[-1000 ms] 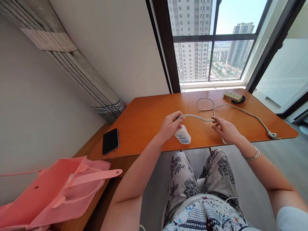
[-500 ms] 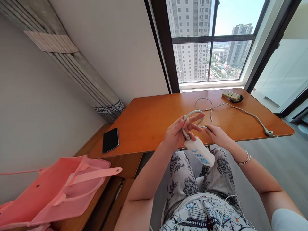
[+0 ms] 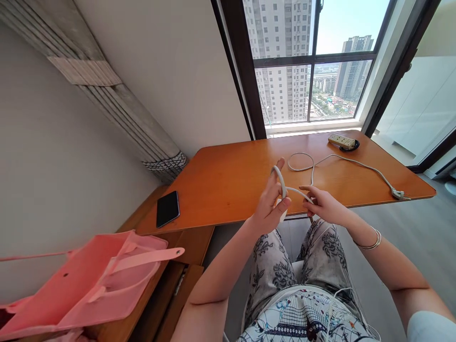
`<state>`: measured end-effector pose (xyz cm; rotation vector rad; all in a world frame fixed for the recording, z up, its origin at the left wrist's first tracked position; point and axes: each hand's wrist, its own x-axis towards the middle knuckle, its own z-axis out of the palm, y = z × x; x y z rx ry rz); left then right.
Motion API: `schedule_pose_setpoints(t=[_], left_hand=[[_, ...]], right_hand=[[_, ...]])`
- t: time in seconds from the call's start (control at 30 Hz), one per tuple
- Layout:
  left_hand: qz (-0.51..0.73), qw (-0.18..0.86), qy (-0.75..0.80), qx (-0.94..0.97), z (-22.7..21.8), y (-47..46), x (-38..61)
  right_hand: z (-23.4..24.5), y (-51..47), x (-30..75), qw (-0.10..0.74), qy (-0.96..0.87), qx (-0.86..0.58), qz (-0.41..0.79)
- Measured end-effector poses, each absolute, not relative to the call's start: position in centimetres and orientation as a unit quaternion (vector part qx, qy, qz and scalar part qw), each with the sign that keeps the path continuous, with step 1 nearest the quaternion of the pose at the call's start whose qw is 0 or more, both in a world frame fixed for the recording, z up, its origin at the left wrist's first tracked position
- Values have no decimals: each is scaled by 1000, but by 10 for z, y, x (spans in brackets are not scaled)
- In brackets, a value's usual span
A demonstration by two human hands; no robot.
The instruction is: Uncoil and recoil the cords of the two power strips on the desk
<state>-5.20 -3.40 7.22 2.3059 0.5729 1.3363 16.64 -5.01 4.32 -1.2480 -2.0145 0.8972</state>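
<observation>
My left hand is raised above the near table edge, turned side-on, with the grey-white power strip cord looped round its fingers. Only a small white part of the power strip shows behind the thumb; the rest is hidden by the hand. To the right, my right hand pinches the same cord between thumb and fingers, with a short stretch running across to my left hand. From there the cord trails over the table in a loose loop to its plug at the right edge.
The orange-brown wooden table carries a black phone at left and a second, cream power strip with a black cord at the back right. A pink bag lies at lower left. A window stands behind.
My left hand has turned side-on and lifted slightly, so the power strip that hung in sight is now mostly hidden. My right hand has shifted slightly right and down along the cord.
</observation>
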Motion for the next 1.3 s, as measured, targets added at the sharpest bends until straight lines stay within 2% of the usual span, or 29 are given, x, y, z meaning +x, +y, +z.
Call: schedule_pose_setpoints(t=[0.07, 0.2, 0.27, 0.33, 0.43, 0.5, 0.6, 0.7, 0.77, 0.93, 1.03, 1.13, 1.3], left_hand=[[471, 157, 216, 841, 70, -32, -54], [400, 174, 266, 860, 74, -32, -49], [374, 251, 259, 854, 77, -33, -46], [355, 376, 226, 826, 77, -34, -44], [305, 583, 189, 729, 74, -36, -43], [270, 670, 166, 671, 71, -38, -42], [232, 727, 139, 631, 69, -41, -39], [191, 769, 120, 598, 70, -44, -38], [156, 799, 100, 572, 71, -47, -39], [75, 861, 70, 498, 69, -46, -45], [125, 862, 76, 486, 65, -38, -46], [227, 812, 147, 518, 65, -31, -45], [294, 745, 225, 555, 68, -33, -46]], right_hand=[[43, -56, 170, 319, -758, -472, 318], [52, -76, 168, 299, -851, -421, 95], [60, -85, 163, 281, -879, -386, -3], [67, -90, 158, 294, -887, -351, -68], [76, -90, 154, 347, -885, -286, -120], [80, -88, 153, 380, -881, -250, -131], [85, -83, 151, 428, -862, -248, -106], [89, -75, 151, 464, -841, -276, -21], [92, -67, 152, 444, -850, -274, 70], [94, -53, 158, 334, -856, -262, 295], [92, -55, 157, 352, -787, -356, 362], [90, -57, 152, 399, -710, -434, 385], [89, -50, 146, 434, -672, -454, 392]])
